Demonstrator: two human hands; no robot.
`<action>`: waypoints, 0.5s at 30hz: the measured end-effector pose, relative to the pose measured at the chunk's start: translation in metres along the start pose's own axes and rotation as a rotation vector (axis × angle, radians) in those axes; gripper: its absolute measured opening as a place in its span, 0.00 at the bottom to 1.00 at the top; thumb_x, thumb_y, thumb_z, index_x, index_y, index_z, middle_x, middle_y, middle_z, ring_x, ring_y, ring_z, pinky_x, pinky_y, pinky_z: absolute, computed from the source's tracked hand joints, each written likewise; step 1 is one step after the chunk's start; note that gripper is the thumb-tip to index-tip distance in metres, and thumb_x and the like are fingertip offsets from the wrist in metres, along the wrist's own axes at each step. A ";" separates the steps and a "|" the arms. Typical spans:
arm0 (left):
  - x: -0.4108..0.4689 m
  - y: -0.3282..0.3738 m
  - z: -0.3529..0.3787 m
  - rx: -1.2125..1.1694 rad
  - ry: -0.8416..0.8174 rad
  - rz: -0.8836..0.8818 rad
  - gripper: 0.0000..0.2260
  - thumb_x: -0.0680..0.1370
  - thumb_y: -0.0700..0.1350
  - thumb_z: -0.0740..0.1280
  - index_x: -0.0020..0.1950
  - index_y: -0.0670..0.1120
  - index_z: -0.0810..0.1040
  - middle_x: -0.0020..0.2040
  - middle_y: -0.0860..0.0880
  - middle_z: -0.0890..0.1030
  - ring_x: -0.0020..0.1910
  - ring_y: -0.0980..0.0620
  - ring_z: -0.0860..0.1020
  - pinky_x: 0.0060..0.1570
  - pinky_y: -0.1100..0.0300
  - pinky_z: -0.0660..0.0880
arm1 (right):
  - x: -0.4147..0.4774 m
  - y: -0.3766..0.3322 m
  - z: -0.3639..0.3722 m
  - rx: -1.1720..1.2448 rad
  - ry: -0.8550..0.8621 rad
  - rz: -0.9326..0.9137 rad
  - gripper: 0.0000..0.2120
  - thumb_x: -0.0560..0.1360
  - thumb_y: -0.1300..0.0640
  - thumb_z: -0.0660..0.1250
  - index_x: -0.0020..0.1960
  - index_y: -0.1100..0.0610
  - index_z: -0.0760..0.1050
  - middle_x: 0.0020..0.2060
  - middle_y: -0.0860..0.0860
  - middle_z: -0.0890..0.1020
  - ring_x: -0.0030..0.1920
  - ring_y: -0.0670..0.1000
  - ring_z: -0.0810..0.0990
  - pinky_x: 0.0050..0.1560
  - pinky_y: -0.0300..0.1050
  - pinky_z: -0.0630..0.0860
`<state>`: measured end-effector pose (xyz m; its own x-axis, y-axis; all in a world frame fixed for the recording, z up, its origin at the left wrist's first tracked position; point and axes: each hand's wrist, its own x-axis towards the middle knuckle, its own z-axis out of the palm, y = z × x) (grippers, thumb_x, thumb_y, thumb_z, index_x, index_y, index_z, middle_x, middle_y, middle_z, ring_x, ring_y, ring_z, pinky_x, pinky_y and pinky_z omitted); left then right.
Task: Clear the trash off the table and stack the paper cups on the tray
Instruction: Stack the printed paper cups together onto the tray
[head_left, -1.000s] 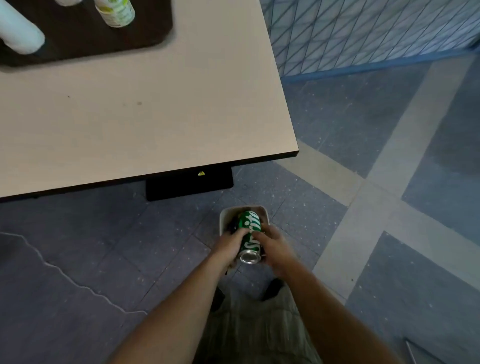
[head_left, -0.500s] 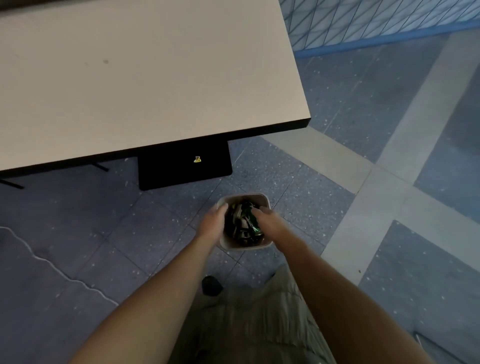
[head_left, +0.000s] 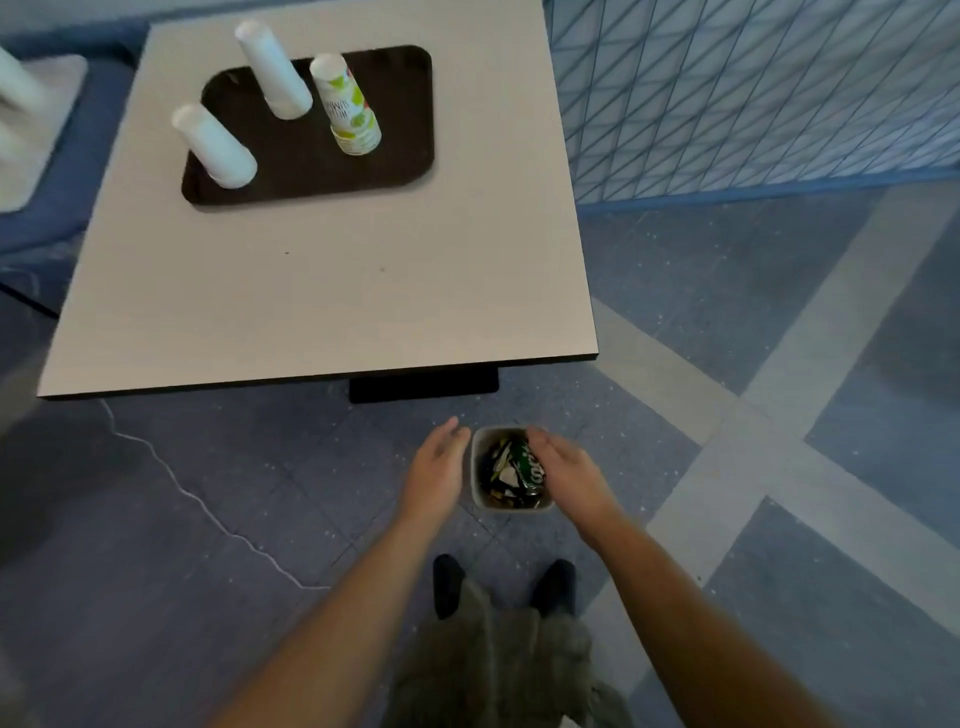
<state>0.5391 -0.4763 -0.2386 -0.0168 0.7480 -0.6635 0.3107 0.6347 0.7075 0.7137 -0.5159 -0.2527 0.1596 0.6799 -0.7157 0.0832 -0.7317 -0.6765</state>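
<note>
Left grip (head_left: 436, 467) hovers just beside the left wall of a small grey waste bin (head_left: 514, 510) that stands on the floor. Its fingers are straight, slightly apart, and hold nothing. Inside the bin a green soda can (head_left: 527, 464) lies tilted on darker scraps, possibly crushed wrappers, though the blur hides what they are. Right grip (head_left: 566, 470) hovers over the bin's right rim, fingers loosely extended and empty. It is close to the can, but whether it touches the can cannot be told.

Beyond the bin stands the desk (head_left: 311, 291) with its beige top. At its far end lies a dark tray (head_left: 400, 135) bearing three upside-down stacks of paper cups. A white stack (head_left: 215, 148) stands at the left, a second white stack (head_left: 272, 73) further back near the middle, and a green-printed stack (head_left: 347, 106) to the right. A blue mesh fence (head_left: 727, 93) runs along the right side.
</note>
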 end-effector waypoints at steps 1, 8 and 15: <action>-0.012 0.008 -0.005 -0.036 0.016 0.011 0.19 0.83 0.57 0.65 0.74 0.59 0.73 0.77 0.51 0.73 0.73 0.49 0.73 0.75 0.44 0.68 | -0.012 -0.010 -0.004 0.005 0.001 -0.023 0.16 0.83 0.41 0.58 0.65 0.44 0.78 0.59 0.51 0.82 0.57 0.51 0.81 0.64 0.57 0.77; -0.096 0.064 -0.047 -0.222 0.101 0.141 0.18 0.86 0.50 0.63 0.76 0.53 0.73 0.67 0.54 0.76 0.66 0.52 0.77 0.66 0.54 0.75 | -0.088 -0.091 -0.011 0.024 -0.084 -0.213 0.28 0.70 0.27 0.55 0.64 0.36 0.77 0.66 0.40 0.79 0.67 0.45 0.76 0.73 0.56 0.71; -0.120 0.093 -0.116 -0.277 0.193 0.229 0.17 0.85 0.51 0.63 0.75 0.55 0.75 0.62 0.60 0.78 0.65 0.54 0.79 0.68 0.52 0.76 | -0.129 -0.161 0.027 0.055 -0.166 -0.369 0.17 0.85 0.45 0.55 0.67 0.44 0.78 0.64 0.41 0.80 0.63 0.42 0.78 0.70 0.51 0.74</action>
<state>0.4603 -0.4847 -0.0644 -0.1631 0.8822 -0.4417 0.0600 0.4557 0.8881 0.6536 -0.4841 -0.0560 -0.0325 0.8981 -0.4385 0.0514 -0.4367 -0.8981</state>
